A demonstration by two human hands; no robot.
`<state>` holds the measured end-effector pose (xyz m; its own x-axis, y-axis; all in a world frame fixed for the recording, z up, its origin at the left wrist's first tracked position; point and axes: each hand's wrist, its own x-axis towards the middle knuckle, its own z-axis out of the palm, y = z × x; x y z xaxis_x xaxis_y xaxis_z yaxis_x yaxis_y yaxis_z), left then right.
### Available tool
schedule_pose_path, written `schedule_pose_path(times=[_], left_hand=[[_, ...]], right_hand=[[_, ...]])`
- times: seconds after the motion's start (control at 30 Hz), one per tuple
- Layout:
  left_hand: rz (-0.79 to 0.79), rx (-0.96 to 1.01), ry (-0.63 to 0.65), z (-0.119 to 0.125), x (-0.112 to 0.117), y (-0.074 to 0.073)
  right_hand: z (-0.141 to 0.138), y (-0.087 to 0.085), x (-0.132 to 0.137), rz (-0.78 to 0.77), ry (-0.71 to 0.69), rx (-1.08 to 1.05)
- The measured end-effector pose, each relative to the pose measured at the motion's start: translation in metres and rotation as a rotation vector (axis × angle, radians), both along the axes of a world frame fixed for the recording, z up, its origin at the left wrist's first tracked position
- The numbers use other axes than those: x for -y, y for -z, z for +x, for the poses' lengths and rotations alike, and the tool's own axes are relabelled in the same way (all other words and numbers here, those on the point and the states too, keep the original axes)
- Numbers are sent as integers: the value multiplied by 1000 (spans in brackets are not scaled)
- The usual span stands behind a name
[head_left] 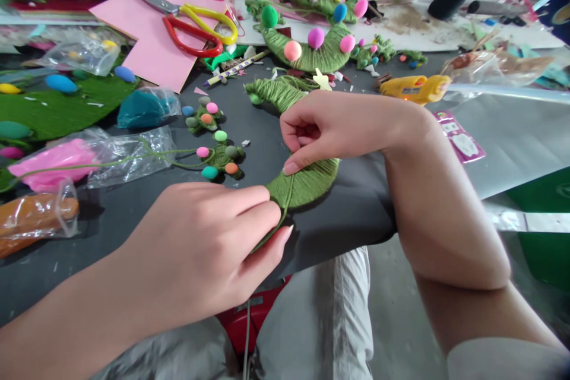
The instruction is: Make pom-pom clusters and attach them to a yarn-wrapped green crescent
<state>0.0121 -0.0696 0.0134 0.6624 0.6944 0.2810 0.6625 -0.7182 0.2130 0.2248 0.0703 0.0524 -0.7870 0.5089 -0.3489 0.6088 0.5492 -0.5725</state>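
Observation:
A crescent shape wound in green yarn (307, 187) lies at the table's near edge, in front of me. My left hand (222, 234) closes over its lower tip, with a loose strand of the green yarn (287, 199) running down into the fingers. Across the crescent's middle, my right hand (320, 130) presses thumb and bent fingers onto the wrapped yarn. The upper tip (274, 92) sticks out past that hand. A pale yellow star (322, 79) shows just behind the right wrist. The left palm and what lies under it are hidden.
Red and yellow-handled scissors (196, 27) lie on pink card (155, 65). Yarn-wrapped stars (222, 157) with coloured balls sit left of the crescent. A finished crescent (307, 50) with balls is behind it. A yellow glue gun (414, 89) rests at right, bagged clay (57, 163) at left.

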Motion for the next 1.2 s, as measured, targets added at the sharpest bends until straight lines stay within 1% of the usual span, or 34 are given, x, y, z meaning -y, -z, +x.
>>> schedule_pose_path(times=[0.13, 0.27, 0.43, 0.57, 0.9, 1.2], left_hand=[[52, 6, -55, 0, 0, -1], [94, -17, -54, 0, 0, -1], [71, -60, -53, 1, -2, 3], [69, -68, -60, 1, -2, 5], [62, -81, -61, 0, -2, 3], [37, -69, -54, 0, -3, 2]], right_hand=[[0, 1, -1, 21, -35, -21], [1, 2, -1, 14, -46, -42], [1, 2, -1, -7, 3, -17], [1, 2, -1, -14, -1, -25], [2, -2, -1, -1, -47, -4], [2, -4, -2, -72, 2, 9]])
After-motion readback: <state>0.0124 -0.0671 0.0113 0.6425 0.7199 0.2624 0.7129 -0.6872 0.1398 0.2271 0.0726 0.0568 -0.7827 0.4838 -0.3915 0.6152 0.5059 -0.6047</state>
